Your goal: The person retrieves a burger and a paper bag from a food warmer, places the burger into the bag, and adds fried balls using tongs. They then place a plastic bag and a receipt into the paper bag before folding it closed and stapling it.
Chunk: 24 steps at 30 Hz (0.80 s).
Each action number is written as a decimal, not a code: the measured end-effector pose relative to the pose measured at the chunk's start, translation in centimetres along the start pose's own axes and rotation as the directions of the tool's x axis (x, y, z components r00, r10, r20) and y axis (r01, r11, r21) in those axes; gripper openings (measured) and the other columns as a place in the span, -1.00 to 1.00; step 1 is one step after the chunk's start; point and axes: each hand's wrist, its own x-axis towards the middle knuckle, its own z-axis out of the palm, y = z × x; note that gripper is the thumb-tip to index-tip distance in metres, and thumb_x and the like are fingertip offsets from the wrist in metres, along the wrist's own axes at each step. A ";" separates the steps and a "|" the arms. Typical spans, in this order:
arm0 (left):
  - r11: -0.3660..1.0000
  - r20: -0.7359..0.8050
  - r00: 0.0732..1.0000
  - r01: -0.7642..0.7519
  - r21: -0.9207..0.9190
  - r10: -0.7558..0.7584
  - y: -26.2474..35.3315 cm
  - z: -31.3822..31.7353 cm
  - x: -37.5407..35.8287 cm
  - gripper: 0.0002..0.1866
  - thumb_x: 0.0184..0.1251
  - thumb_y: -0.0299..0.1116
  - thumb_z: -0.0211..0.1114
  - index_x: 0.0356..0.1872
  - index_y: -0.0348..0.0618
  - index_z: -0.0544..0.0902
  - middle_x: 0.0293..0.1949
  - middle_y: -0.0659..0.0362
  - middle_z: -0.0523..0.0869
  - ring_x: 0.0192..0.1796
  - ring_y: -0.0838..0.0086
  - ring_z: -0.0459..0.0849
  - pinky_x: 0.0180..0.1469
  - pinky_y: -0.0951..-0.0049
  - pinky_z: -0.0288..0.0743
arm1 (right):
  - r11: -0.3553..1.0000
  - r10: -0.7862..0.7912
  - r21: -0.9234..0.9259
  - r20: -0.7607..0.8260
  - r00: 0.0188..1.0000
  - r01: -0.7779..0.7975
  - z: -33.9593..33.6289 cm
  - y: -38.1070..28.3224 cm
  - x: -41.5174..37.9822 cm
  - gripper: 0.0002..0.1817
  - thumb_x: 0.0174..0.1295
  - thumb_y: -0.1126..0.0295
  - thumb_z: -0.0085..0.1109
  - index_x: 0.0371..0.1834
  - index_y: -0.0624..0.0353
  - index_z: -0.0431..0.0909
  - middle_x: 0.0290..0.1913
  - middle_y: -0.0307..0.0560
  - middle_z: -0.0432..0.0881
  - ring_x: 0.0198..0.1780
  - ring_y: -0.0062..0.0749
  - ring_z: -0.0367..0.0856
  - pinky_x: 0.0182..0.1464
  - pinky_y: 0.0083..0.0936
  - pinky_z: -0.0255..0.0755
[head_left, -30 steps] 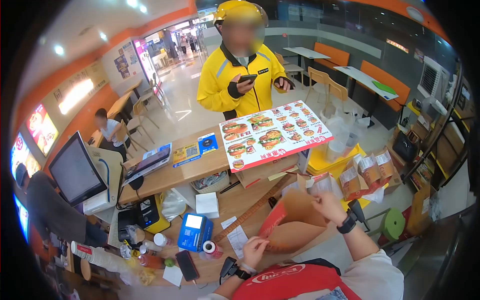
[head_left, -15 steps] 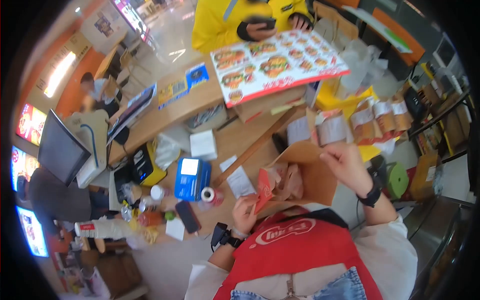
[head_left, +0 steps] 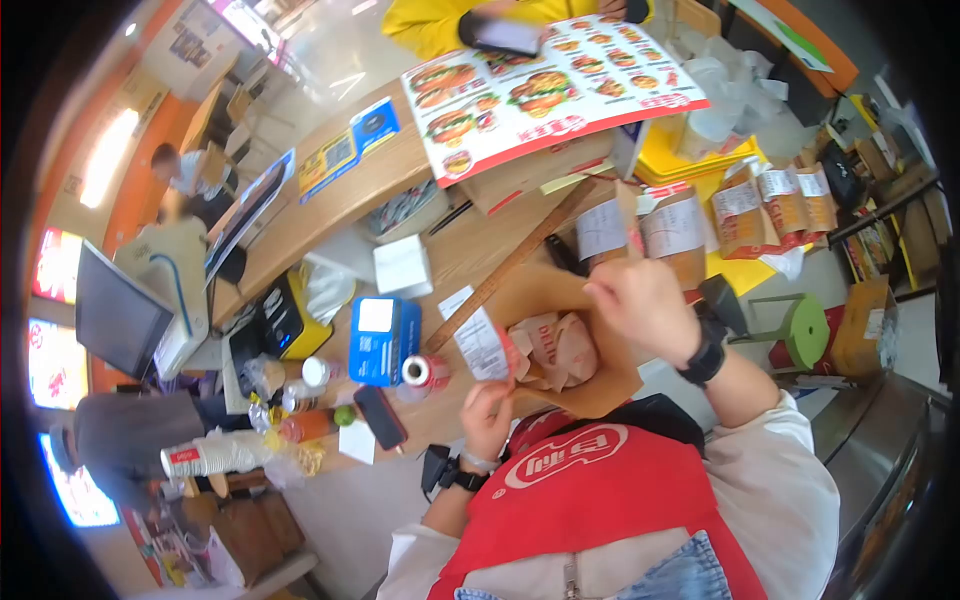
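Note:
A brown paper bag [head_left: 612,395] stands with its mouth up against my red apron. Inside it lies a food item in printed wrapping paper [head_left: 562,348]; its contents are hidden. My left hand [head_left: 487,415] pinches the bag's left edge, close to a printed receipt [head_left: 481,345] on the counter. At the opposite side my right hand [head_left: 645,308] is curled with its fingers closed on the bag's right rim. Just beyond that hand stand paper bags with white slips, the nearest being a labelled bag [head_left: 676,235].
A blue payment box [head_left: 385,340], a drink can [head_left: 428,372] and a phone [head_left: 381,418] sit on the counter to the left. A menu board [head_left: 555,100] lies ahead, where a person in yellow holds a phone [head_left: 505,38]. A green stool [head_left: 803,332] stands at right.
The bag's mouth has tipped toward me, showing more of the wrapped item. My right hand has moved slightly left. The person in yellow has lowered the phone over the menu board.

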 end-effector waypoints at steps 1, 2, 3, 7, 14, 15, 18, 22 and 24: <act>0.999 -0.015 0.999 -0.031 0.021 0.032 0.8 -0.2 0.1 -0.84 -0.07 -0.61 0.22 -0.38 -0.27 0.54 -0.36 0.03 0.57 -0.27 0.21 0.57 -0.19 0.36 0.44 | 0.999 -0.033 0.012 -0.018 0.999 0.033 -0.2 -0.2 0.0 -0.87 0.00 0.40 0.09 -0.59 0.21 0.48 -0.56 0.02 0.51 -0.48 -0.09 0.51 -0.46 -0.29 0.37; 0.997 -0.025 0.998 -0.064 0.039 0.065 1.6 -0.5 0.1 -0.84 -0.07 -0.62 0.21 -0.38 -0.27 0.53 -0.36 0.02 0.57 -0.27 0.21 0.57 -0.19 0.36 0.44 | 0.999 -0.042 0.028 -0.056 0.998 0.044 -0.7 -0.6 0.0 -0.88 0.00 0.40 0.09 -0.58 0.21 0.48 -0.55 0.02 0.51 -0.48 -0.09 0.51 -0.45 -0.30 0.37; 0.996 -0.021 0.996 -0.083 0.007 0.084 2.0 -0.6 0.1 -0.84 -0.06 -0.64 0.19 -0.38 -0.27 0.54 -0.36 0.03 0.57 -0.28 0.22 0.57 -0.19 0.37 0.44 | 0.998 -0.049 0.044 -0.092 0.995 0.053 -1.2 -0.7 0.0 -0.89 0.01 0.41 0.08 -0.57 0.20 0.48 -0.55 0.01 0.51 -0.47 -0.09 0.51 -0.45 -0.30 0.37; 0.998 0.032 0.999 -0.041 -0.040 0.042 1.2 -0.1 -0.1 -0.87 0.00 -0.58 0.18 -0.36 -0.28 0.51 -0.34 0.04 0.55 -0.26 0.28 0.53 -0.17 0.42 0.40 | 0.972 -0.015 0.227 -0.173 0.985 0.055 -1.3 0.4 0.0 -0.89 0.04 0.40 0.09 -0.49 0.22 0.51 -0.54 -0.01 0.51 -0.46 -0.10 0.50 -0.42 -0.36 0.38; 0.921 -0.070 0.971 0.192 -0.338 -0.228 -0.9 1.5 0.1 -0.86 0.21 -0.41 0.01 -0.29 -0.26 0.45 -0.33 0.19 0.47 -0.24 0.52 0.44 -0.16 0.54 0.32 | 0.858 0.241 0.488 -0.111 0.964 -0.158 -0.4 5.3 -4.7 -0.85 0.11 0.36 0.08 -0.43 0.23 0.53 -0.57 -0.04 0.50 -0.54 -0.36 0.48 -0.46 -0.51 0.33; 0.903 -0.079 0.960 0.223 -0.367 -0.269 -0.4 1.8 0.5 -0.86 0.25 -0.39 -0.01 -0.29 -0.25 0.44 -0.34 0.21 0.47 -0.26 0.54 0.44 -0.18 0.56 0.32 | 0.841 0.286 0.499 -0.079 0.955 -0.210 -0.7 6.1 -5.6 -0.83 0.12 0.35 0.08 -0.42 0.24 0.53 -0.58 -0.05 0.49 -0.55 -0.42 0.46 -0.47 -0.55 0.30; 0.849 -0.086 0.933 0.275 -0.452 -0.348 0.2 2.8 1.2 -0.84 0.32 -0.34 -0.04 -0.26 -0.21 0.42 -0.37 0.24 0.48 -0.32 0.58 0.44 -0.24 0.61 0.34 | 0.866 0.358 0.397 -0.067 0.931 -0.304 -1.4 8.5 -8.5 -0.81 0.10 0.33 0.08 -0.42 0.25 0.54 -0.56 -0.03 0.51 -0.55 -0.38 0.46 -0.48 -0.53 0.30; 0.766 -0.104 0.897 0.300 -0.569 -0.429 -0.6 3.8 0.8 -0.84 0.33 -0.32 -0.02 -0.22 -0.18 0.41 -0.30 0.19 0.53 -0.28 0.56 0.50 -0.22 0.56 0.40 | 0.764 0.505 0.491 -0.048 0.862 -0.419 -1.0 12.4 -11.6 -0.80 0.07 0.31 0.11 -0.42 0.26 0.55 -0.55 0.01 0.54 -0.55 -0.33 0.49 -0.47 -0.51 0.33; 0.688 -0.118 0.831 0.361 -0.630 -0.544 -1.5 4.4 -0.2 -0.83 0.32 -0.31 -0.02 -0.20 -0.18 0.42 -0.28 0.17 0.54 -0.26 0.54 0.52 -0.20 0.53 0.42 | 0.754 0.526 0.486 -0.042 0.850 -0.443 -1.8 13.1 -12.3 -0.79 0.07 0.32 0.11 -0.40 0.26 0.56 -0.56 0.00 0.54 -0.56 -0.38 0.48 -0.47 -0.53 0.33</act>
